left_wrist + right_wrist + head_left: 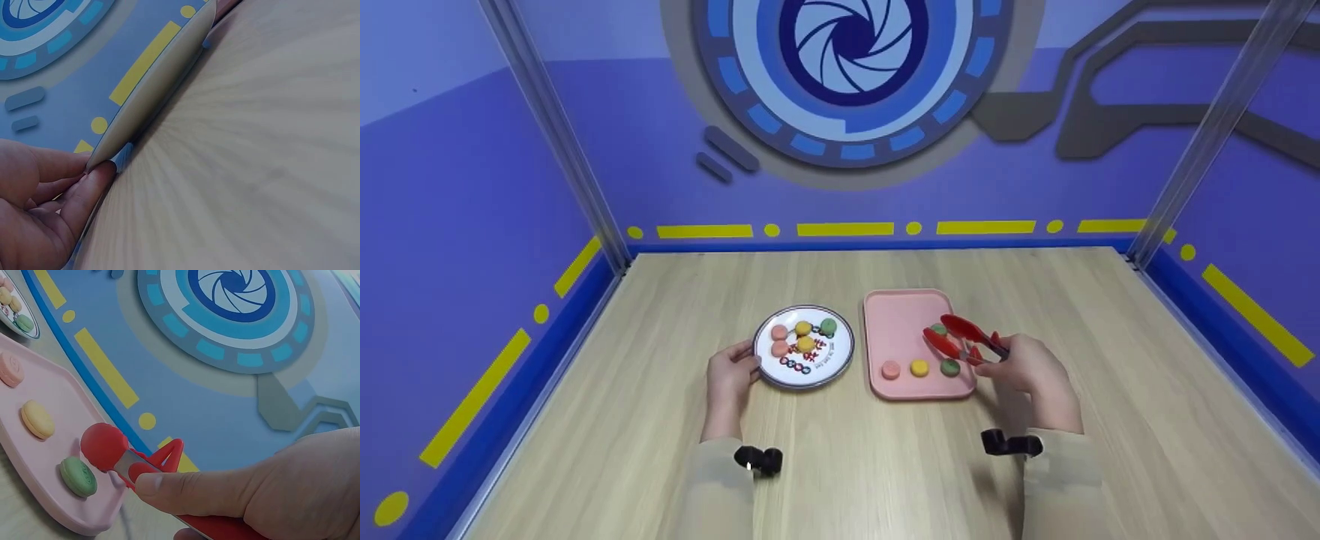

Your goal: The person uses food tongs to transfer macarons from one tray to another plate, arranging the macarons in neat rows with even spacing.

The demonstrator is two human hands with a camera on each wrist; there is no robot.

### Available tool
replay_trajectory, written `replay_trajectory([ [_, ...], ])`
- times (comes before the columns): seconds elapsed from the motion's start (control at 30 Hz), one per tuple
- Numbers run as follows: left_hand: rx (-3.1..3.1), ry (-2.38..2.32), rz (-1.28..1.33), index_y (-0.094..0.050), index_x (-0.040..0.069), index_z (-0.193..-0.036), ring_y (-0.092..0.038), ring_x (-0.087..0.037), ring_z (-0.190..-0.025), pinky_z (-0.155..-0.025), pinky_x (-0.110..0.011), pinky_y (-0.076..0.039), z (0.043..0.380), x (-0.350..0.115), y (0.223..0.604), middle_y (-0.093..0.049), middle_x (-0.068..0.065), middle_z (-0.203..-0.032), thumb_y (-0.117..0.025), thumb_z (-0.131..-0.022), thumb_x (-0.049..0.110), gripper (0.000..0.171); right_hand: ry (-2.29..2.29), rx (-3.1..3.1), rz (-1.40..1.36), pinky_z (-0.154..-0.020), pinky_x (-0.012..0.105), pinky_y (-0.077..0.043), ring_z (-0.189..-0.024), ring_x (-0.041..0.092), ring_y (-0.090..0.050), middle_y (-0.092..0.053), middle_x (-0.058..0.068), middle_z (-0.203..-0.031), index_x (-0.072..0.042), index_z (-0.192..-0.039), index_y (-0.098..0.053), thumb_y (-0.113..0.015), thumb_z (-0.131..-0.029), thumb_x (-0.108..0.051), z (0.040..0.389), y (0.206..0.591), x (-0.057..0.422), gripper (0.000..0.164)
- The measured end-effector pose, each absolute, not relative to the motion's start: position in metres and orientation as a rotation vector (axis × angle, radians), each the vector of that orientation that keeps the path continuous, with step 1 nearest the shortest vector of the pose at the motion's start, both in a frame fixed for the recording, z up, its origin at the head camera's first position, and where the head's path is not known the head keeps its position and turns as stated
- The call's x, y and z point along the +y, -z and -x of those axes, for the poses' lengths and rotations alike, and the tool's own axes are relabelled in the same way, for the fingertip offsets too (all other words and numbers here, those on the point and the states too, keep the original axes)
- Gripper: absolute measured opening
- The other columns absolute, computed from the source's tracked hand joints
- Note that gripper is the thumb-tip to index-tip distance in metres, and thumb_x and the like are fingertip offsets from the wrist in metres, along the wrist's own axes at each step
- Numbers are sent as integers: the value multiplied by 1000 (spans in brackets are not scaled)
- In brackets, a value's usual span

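My left hand [731,377] pinches the left rim of a round white plate [829,367] with a dark edge and printed patterns. In the left wrist view, thumb and fingers close on the rim of the plate [160,84], seen edge-on. Two pink macarons, two yellow ones and a green macaron [828,326] lie on it. My right hand [1039,375] holds red-tipped tongs [949,346] over the right side of a pink tray [896,319]. Their heads are spread, with another green macaron [939,328] between them in the head view.
Along the tray's near side sit a pink macaron [891,370], a yellow macaron [919,367] and a green one [950,367]. Plate and tray stand side by side on a wooden table [840,465]. Blue-purple panels [840,202] enclose the back and sides.
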State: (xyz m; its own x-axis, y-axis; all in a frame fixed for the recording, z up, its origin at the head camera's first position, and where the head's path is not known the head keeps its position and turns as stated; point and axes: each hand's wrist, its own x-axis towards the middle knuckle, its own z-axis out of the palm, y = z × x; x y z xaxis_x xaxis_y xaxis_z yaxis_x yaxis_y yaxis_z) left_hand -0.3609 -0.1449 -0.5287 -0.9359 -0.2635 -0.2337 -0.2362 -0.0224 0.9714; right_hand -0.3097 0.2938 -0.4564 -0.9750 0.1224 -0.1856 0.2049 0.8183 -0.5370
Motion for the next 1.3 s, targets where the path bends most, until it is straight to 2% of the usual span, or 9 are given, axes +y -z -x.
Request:
replay_trajectory([
  [0.2, -2175, 2159, -548, -52, -8, -144, -65, -26, -112, -77, -20, -60, 360, -145, 528, -58, -29, -140, -57, -98, -8, 47, 867, 2857, -273, -68, 32, -44, -83, 27, -57, -69, 18, -104, 5, -130, -63, -85, -85, -33, 310, 455, 292, 62],
  [0.33, -2170, 2167, -541, -52, -8, -144, -64, -28, -115, -81, -24, -62, 360, -144, 528, -58, -30, -140, -56, -98, -8, 47, 868, 2866, -268, -70, 33, -45, -85, 27, -58, -70, 20, -108, 5, -132, -62, -85, -85, -33, 310, 456, 292, 64],
  [0.5, -2192, 2151, -560, -53, -7, -144, -64, -28, -118, -87, -27, -62, 360, -144, 528, -59, -28, -140, -57, -99, -7, 46, 864, 2876, -271, -67, 31, -44, -84, 26, -58, -70, 19, -105, 5, -130, -64, -85, -85, -32, 310, 458, 292, 61],
  [0.87, -2138, 2179, -509, -53, -11, -142, -66, -23, -107, -75, -20, -60, 360, -144, 530, -58, -32, -138, -56, -97, -10, 45, 902, 2873, -237, -67, 29, -44, -87, 26, -58, -70, 21, -115, 4, -137, -61, -83, -87, -31, 308, 455, 290, 65],
  [1.17, -2157, 2177, -523, -51, -11, -143, -63, -29, -117, -86, -27, -62, 360, -144, 529, -58, -31, -139, -56, -98, -8, 45, 907, 2901, -140, -62, 27, -45, -78, 22, -57, -71, 15, -103, 3, -133, -65, -83, -87, -28, 309, 451, 285, 58],
  [1.23, -2159, 2180, -524, -51, -11, -143, -63, -30, -118, -89, -28, -62, 360, -144, 529, -57, -31, -139, -56, -98, -8, 45, 903, 2925, -82, -61, 27, -43, -74, 21, -55, -69, 13, -94, 2, -129, -68, -83, -87, -26, 309, 450, 284, 52],
  [1.3, -2159, 2180, -521, -51, -11, -143, -63, -31, -119, -90, -29, -62, 360, -144, 529, -57, -31, -140, -56, -98, -8, 45, 898, 2940, -55, -63, 28, -43, -76, 22, -55, -70, 12, -95, 1, -129, -68, -83, -87, -26, 309, 449, 281, 53],
])
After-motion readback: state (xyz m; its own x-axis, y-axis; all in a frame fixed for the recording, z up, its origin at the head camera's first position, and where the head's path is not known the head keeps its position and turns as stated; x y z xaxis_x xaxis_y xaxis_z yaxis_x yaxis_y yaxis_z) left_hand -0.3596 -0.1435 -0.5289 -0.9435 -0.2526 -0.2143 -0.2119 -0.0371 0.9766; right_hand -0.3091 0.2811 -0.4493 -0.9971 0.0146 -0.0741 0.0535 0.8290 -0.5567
